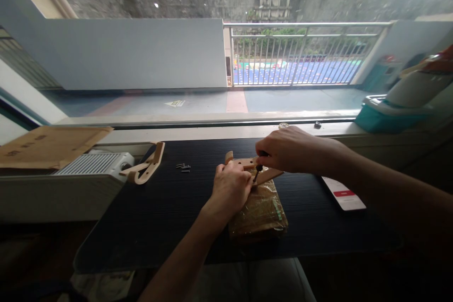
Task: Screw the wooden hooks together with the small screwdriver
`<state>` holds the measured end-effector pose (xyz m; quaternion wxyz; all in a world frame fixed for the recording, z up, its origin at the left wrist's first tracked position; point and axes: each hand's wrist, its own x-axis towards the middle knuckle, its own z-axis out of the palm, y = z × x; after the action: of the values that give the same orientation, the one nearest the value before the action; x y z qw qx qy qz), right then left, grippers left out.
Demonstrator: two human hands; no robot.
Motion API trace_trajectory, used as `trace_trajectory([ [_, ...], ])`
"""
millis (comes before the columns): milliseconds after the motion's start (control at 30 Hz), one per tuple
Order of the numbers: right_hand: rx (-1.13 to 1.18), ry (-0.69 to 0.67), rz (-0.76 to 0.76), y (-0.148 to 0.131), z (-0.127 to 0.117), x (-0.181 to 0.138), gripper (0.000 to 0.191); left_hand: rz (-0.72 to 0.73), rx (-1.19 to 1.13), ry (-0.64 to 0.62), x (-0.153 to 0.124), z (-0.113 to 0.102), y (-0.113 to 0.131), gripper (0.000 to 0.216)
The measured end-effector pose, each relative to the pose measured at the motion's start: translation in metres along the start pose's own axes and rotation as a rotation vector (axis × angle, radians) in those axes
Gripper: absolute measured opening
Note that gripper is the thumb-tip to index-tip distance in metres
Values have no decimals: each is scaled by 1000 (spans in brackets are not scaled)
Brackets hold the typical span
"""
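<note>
My left hand (230, 188) is closed over a small wooden assembly (244, 164) and presses it down on a brown plastic-wrapped packet (260, 214) on the black table (152, 212). My right hand (286, 153) is closed around a small dark-handled tool (257, 172), seemingly a screwdriver, whose tip points down at the wooden part. A few small dark screws (183, 167) lie on the table to the left of my hands.
A curved wooden piece (146, 167) rests at the table's left end beside a white finned box (92, 164) and brown cardboard (46, 144). A white card with a red mark (344, 193) lies at right. A teal and white object (396, 104) stands on the windowsill.
</note>
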<state>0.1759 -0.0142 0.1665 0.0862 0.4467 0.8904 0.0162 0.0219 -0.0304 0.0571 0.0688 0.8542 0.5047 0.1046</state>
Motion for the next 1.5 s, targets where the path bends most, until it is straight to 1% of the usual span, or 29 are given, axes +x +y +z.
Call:
trace_trajectory([
  [100,46,15,-103,1,-4,-4,14,11,0,16,0,1,-1,26],
  [233,65,-38,-177,-5,-6,-5,15,14,-7,14,-1,3,-2,28],
  [367,92,-40,-149,-10,-2,-2,17,18,-12,27,-1,3,-1,28],
  [567,77,15,-49,-6,9,3,23,10,-8,5,0,1,-1,28],
  [667,46,26,-7,-4,8,3,24,8,-10,15,0,0,-1,28],
  [767,20,31,-22,-2,2,-2,24,3,-14,11,0,1,-1,26],
  [833,20,34,-68,-3,-3,-5,20,6,-15,13,-1,2,-1,25],
  [900,15,7,-123,-5,-4,-6,14,14,-14,19,-1,2,-1,25],
  [1033,-21,-101,-148,-11,9,-1,17,12,-7,3,-1,1,-2,25],
  [1167,15,-54,-192,-9,25,5,17,8,-3,-4,0,2,-2,24],
  [1233,32,-58,-166,-3,26,5,18,20,-10,8,0,3,-2,25],
  [1333,91,-79,-82,9,19,0,22,19,-15,2,0,3,-3,25],
  [1467,165,50,21,24,16,-14,29,31,-18,-16,1,1,-3,21],
  [1500,165,54,28,25,18,-17,28,34,-15,-18,2,1,-3,20],
])
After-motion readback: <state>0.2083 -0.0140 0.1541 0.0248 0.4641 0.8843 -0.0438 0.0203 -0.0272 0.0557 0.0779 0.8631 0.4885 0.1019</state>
